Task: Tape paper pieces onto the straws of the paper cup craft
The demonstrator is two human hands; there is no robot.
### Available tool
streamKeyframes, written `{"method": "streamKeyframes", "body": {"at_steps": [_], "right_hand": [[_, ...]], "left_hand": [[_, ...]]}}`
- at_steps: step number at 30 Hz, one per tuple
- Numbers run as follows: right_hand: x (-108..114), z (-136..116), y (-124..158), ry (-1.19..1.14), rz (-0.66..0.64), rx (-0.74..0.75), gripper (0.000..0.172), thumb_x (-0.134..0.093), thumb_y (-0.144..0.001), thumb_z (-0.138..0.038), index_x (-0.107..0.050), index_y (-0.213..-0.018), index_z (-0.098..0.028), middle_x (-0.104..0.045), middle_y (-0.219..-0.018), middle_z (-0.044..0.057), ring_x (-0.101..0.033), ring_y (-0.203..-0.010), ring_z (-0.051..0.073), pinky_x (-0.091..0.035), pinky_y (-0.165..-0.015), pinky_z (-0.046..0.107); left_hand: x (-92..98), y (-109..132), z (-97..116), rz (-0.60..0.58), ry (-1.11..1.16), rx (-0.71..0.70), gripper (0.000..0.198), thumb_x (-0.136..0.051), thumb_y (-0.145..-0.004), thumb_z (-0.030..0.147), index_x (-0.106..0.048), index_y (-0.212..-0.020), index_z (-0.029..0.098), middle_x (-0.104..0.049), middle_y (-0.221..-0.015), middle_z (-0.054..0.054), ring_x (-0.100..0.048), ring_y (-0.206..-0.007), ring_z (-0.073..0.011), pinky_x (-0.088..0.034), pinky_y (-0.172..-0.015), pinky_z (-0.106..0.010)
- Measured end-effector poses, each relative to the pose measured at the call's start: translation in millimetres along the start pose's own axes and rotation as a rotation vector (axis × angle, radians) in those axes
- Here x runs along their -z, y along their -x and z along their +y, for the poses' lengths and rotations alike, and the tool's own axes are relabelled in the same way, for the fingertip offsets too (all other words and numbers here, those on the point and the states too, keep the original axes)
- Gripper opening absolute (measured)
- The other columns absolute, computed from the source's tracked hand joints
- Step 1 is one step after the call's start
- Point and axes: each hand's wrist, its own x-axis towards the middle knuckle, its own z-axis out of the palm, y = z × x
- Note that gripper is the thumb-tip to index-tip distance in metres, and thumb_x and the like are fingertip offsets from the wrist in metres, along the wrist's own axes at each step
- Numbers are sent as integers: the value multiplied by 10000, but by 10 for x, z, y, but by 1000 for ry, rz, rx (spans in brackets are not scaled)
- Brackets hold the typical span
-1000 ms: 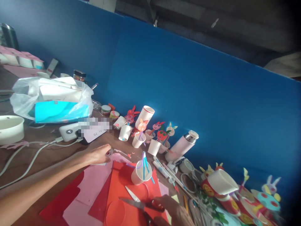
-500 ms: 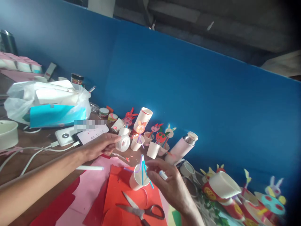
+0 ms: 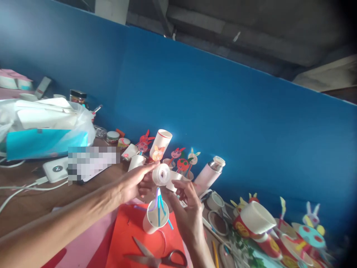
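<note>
A roll of clear tape (image 3: 161, 175) is held upright by my left hand (image 3: 141, 180), thumb on top and fingers curled behind it. Just to the right hovers my right hand (image 3: 188, 203), its thumb and curled index finger apart and no object visible between them. Below both hands stands a white paper cup (image 3: 156, 219) with blue and purple straws (image 3: 159, 206) leaning in it, their tops gathered near the tape. The cup rests on red paper (image 3: 122, 227), and dark-handled scissors (image 3: 152, 257) lie open in front of it.
Behind the hands are paper cups with animal faces on straws (image 3: 182, 163), a stack of cups (image 3: 161, 143) and a pink thermos (image 3: 208, 176). A power bank (image 3: 55, 169) with cables and a plastic bag (image 3: 83, 126) lie left. More decorated cups (image 3: 258, 219) crowd the right.
My left hand has brought the tape roll rightward to above the cup. My right hand has left the straws and come up beside the roll. The view has shifted slightly right.
</note>
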Motion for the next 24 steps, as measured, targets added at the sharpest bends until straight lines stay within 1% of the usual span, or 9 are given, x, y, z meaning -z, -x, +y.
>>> {"method": "streamKeyframes", "body": {"at_steps": [3, 5, 7, 10, 13, 16, 19, 21, 24], "right_hand": [[-8, -27, -3, 68, -48, 73, 214, -609, -764, -190, -603, -973, -238, -553, -917, 28, -515, -817, 176, -416, -689, 282], [-36, -31, -1, 78, -70, 108, 219, -608, -765, -192, -593, -980, -236, -535, -956, 37, -511, -853, 185, -414, -723, 298], [-70, -17, 2, 71, -60, 132, 187, -602, -772, -190, -589, -953, -233, -526, -946, 32, -509, -848, 180, -410, -732, 298], [-103, 24, 3, 38, -47, 117, 141, -597, -786, -199, -592, -922, -231, -521, -917, 24, -498, -805, 165, -407, -707, 281], [-113, 61, -1, -30, -50, 110, 104, -608, -787, -222, -600, -891, -224, -520, -897, 19, -489, -752, 148, -403, -658, 258], [-132, 80, -4, -129, -47, 93, 90, -619, -785, -258, -600, -865, -219, -515, -863, 8, -474, -700, 131, -391, -624, 241], [-171, 71, 0, -251, -27, 17, 116, -612, -786, -313, -591, -828, -207, -504, -828, 3, -462, -679, 129, -383, -612, 242], [-194, 53, 5, -357, -17, -40, 154, -603, -782, -347, -573, -796, -196, -499, -798, 0, -468, -676, 132, -389, -611, 245], [-205, 20, 13, -497, -25, -126, 190, -588, -783, -375, -551, -790, -189, -518, -752, -5, -493, -675, 138, -414, -631, 255]], "left_hand": [[-51, 41, -48, -39, 150, 84, 378, -675, -654, 458, -429, -601, 177, -207, -407, 119, -137, -335, -16, -103, -314, -155], [-55, 62, -63, -42, 180, 108, 366, -678, -662, 449, -449, -611, 168, -214, -407, 120, -148, -336, -11, -118, -314, -144], [-48, 74, -80, -79, 205, 123, 381, -683, -660, 451, -445, -593, 160, -226, -405, 119, -162, -340, -7, -130, -320, -136], [-46, 93, -109, -141, 233, 144, 452, -700, -642, 447, -379, -515, 156, -234, -391, 117, -147, -343, 0, -111, -323, -133], [-70, 131, -119, -131, 225, 140, 482, -732, -605, 432, -353, -494, 157, -251, -388, 114, -141, -354, 0, -111, -330, -137], [-95, 174, -113, -122, 182, 104, 415, -745, -599, 405, -418, -559, 153, -278, -411, 112, -150, -377, -10, -128, -353, -146], [-98, 200, -124, -186, 114, 46, 360, -722, -634, 393, -452, -615, 155, -270, -449, 109, -130, -411, -20, -110, -377, -157], [-96, 215, -139, -232, 32, 3, 309, -694, -668, 382, -488, -675, 152, -267, -482, 103, -137, -432, -28, -101, -392, -166], [-101, 254, -155, -248, -151, -63, 264, -642, -721, 380, -528, -773, 147, -287, -514, 93, -163, -439, -32, -100, -407, -180]]}}
